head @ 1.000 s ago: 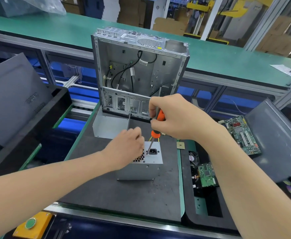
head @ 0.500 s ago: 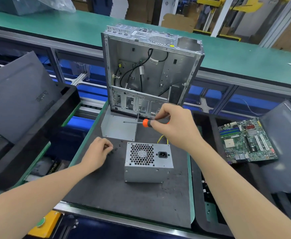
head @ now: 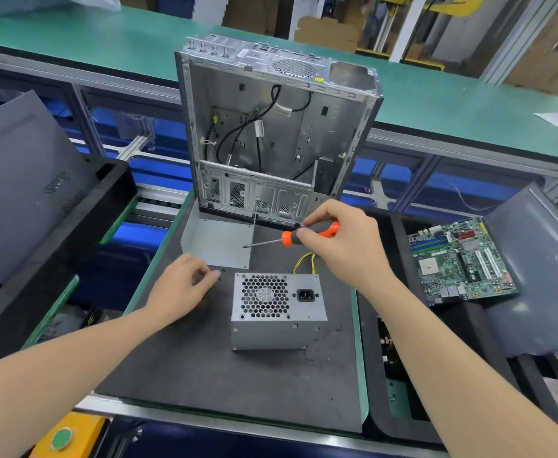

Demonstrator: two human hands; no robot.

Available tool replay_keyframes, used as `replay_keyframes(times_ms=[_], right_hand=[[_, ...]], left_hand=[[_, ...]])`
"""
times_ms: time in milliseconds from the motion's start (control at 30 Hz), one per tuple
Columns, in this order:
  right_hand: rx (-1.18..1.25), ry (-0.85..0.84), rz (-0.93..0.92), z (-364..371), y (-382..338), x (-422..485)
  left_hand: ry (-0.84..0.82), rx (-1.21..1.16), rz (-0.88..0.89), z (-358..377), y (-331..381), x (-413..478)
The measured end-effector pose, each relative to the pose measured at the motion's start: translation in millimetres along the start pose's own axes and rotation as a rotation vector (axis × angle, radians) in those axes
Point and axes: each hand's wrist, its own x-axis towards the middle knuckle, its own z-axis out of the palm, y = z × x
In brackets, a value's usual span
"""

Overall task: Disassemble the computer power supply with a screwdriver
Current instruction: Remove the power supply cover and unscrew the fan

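- A yellow box (head: 72,434) with a green button sits nearest, below and left of the power supply (head: 277,310).
- The power supply stands on a black mat (head: 205,375), with its fan grille and socket on the upper face.
- The left hand (head: 180,289) rests on the mat just left of the power supply, fingers curled. I cannot tell whether they pinch anything.
- Yellow wires (head: 304,261) show just behind the power supply.
- Behind it, the right hand (head: 343,246) grips an orange-and-black screwdriver (head: 291,238), its shaft pointing left and not touching the power supply.
- A motherboard (head: 462,262) lies well to its right.
- A grey metal plate (head: 216,239) lies behind and left of it.
- Farther behind, an open computer case (head: 271,133) stands upright.
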Motion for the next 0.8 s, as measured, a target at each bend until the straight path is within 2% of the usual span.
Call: replay_keyframes(times_ms=[67, 133, 167, 233, 300, 367, 433, 667, 800], right_hand=[[0.025, 0.060, -0.023, -9.2, -0.1, 2.0], [0.056, 0.132, -0.056, -17.4, -1.7, 3.0], [0.073, 0.170, -0.076, -21.1, -3.2, 2.7], [0.111, 0.221, -0.118, -28.1, -6.4, 1.0], [0.127, 0.237, -0.177, -35.0, -8.4, -2.2], [0.116, 0.240, -0.230, -41.8, -8.5, -6.0], [0.072, 0.217, -0.253, -47.9, -7.6, -9.9], [0.111, 0.071, -0.273, -40.5, -6.8, -22.7], [0.099, 0.053, -0.261, -35.3, -7.9, -21.0]], left_hand=[[0.098, -0.071, 0.058, -2.7, 28.5, 7.8], [0.056, -0.233, 0.127, -5.2, 67.6, 18.8], [-0.042, -0.305, 0.152, -7.0, 88.6, 24.4], [-0.342, -0.349, 0.169, -9.4, 125.9, 34.1], [-0.618, -0.214, 0.199, -8.5, 150.4, 43.3], [-0.766, -0.062, 0.216, -6.2, 162.8, 48.7], [-0.811, -0.047, 0.186, -1.5, 166.5, 50.2], [-0.937, -0.241, 0.079, 6.3, 163.0, 49.2], [-0.977, -0.273, 0.018, 7.7, 162.6, 47.5]])
